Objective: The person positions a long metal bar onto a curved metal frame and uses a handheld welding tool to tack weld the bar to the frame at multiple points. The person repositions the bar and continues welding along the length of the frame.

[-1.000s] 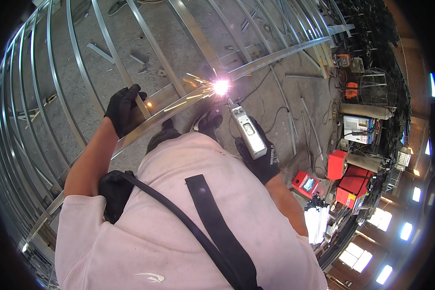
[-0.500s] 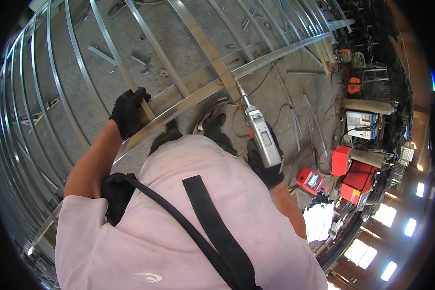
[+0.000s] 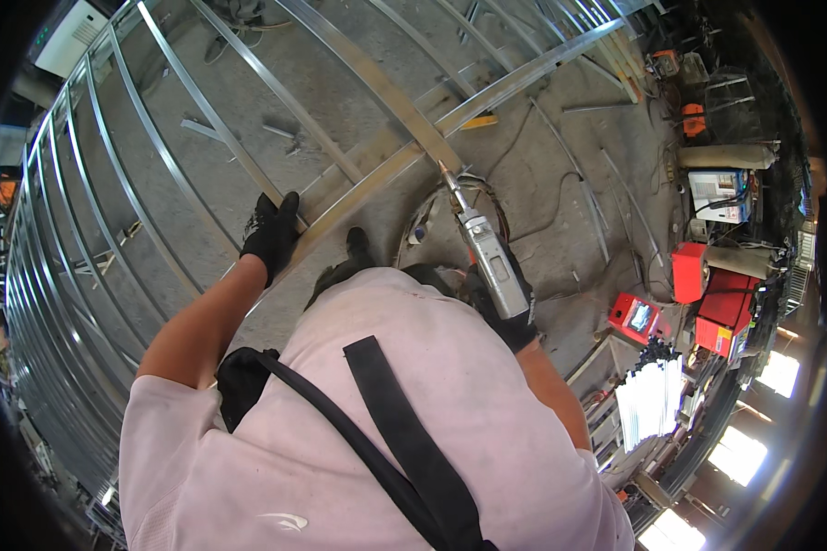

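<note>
A ladder-like frame of shiny metal tubes [image 3: 368, 188] stretches across the upper left, with long bars crossing a nearer rail. My left hand [image 3: 272, 241], in a black glove, is closed over the frame where a bar meets that rail; part of its grip is hidden. In my right hand [image 3: 516, 321], also gloved in black, is a grey welding gun [image 3: 494, 264] with a narrow metal nozzle [image 3: 450, 182]. The nozzle tip lies beside the near end of a wide crossbar [image 3: 412, 124], by the joint with the rail. Whether it touches the metal, I cannot tell.
Loose metal strips [image 3: 583, 197] and dark cables lie on the concrete floor [image 3: 560, 248]. At the right stand red machines [image 3: 728, 312], a smaller red unit with a screen [image 3: 636, 317] and a white-and-blue box [image 3: 717, 195]. My shoe [image 3: 358, 243] shows below the rail.
The whole view has shifted, with the frame appearing turned slightly. The nozzle tip has moved from the right side of the wide crossbar's joint to its left, nearer side. Both hands keep their holds.
</note>
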`<action>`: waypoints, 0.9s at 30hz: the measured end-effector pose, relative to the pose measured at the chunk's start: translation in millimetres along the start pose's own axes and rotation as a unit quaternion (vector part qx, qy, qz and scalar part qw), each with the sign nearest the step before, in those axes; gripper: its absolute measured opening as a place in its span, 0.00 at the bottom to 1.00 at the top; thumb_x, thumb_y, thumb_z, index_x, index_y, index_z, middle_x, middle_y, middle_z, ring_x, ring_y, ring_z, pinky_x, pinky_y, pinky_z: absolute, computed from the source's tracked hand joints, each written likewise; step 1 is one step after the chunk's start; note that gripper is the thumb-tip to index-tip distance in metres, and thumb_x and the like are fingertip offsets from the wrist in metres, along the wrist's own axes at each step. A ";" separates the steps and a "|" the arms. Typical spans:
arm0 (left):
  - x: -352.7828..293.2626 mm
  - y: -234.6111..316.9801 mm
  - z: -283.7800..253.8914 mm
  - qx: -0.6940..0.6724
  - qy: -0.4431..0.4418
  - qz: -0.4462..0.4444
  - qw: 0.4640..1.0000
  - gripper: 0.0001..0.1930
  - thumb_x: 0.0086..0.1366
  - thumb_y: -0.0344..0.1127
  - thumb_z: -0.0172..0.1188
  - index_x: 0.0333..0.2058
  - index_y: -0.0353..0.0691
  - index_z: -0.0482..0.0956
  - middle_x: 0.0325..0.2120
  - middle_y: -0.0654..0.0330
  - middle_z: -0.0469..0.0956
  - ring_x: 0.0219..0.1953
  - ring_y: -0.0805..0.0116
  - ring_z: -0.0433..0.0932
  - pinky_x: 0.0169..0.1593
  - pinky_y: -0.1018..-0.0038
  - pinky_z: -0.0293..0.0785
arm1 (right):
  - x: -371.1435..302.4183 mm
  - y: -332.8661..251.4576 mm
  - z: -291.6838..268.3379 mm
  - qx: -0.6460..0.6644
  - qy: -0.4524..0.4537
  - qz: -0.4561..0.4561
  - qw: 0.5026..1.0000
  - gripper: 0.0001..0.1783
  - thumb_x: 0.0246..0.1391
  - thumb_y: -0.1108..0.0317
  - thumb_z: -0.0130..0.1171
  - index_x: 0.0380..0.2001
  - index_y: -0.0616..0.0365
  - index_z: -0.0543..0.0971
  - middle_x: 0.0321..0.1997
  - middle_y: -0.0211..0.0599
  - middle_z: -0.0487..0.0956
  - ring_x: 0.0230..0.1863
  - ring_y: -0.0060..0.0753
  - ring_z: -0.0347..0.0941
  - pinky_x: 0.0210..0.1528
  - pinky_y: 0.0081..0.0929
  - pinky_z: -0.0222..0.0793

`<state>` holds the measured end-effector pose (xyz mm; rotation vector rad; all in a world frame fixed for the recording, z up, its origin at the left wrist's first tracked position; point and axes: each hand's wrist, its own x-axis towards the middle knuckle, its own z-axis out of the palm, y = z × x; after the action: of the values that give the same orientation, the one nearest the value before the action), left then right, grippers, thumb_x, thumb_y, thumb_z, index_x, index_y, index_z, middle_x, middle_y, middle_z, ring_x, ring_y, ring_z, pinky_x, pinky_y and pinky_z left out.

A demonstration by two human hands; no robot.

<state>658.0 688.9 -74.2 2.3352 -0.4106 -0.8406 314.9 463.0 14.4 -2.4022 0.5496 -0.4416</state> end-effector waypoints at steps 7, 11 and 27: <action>11.2 -5.0 20.8 0.151 0.118 -0.060 0.980 0.40 0.73 0.67 0.47 0.60 0.30 0.72 0.57 0.32 0.77 0.63 0.34 0.74 0.64 0.49 0.69 | -15.1 21.3 37.2 0.139 0.061 0.033 0.988 0.30 0.63 0.68 0.68 0.65 0.64 0.74 0.59 0.49 0.82 0.57 0.44 0.81 0.61 0.37 0.76; 23.0 -9.0 16.3 0.156 0.079 -0.088 0.981 0.41 0.74 0.69 0.45 0.57 0.28 0.75 0.56 0.31 0.77 0.63 0.33 0.74 0.64 0.51 0.69 | -27.5 27.4 71.9 0.278 0.067 0.162 0.944 0.31 0.65 0.68 0.66 0.68 0.64 0.72 0.61 0.47 0.81 0.59 0.40 0.80 0.63 0.34 0.74; 34.3 -28.3 16.0 0.208 0.135 -0.042 0.968 0.37 0.74 0.66 0.47 0.51 0.30 0.78 0.50 0.34 0.80 0.58 0.34 0.77 0.59 0.50 0.71 | -13.2 42.9 128.9 0.170 0.141 0.065 0.973 0.29 0.68 0.63 0.62 0.69 0.59 0.72 0.59 0.43 0.82 0.53 0.41 0.82 0.54 0.34 0.78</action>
<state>675.4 687.3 -118.2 2.8262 -0.4018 -0.4933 348.1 503.4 -111.7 -1.9765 0.6893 -0.7609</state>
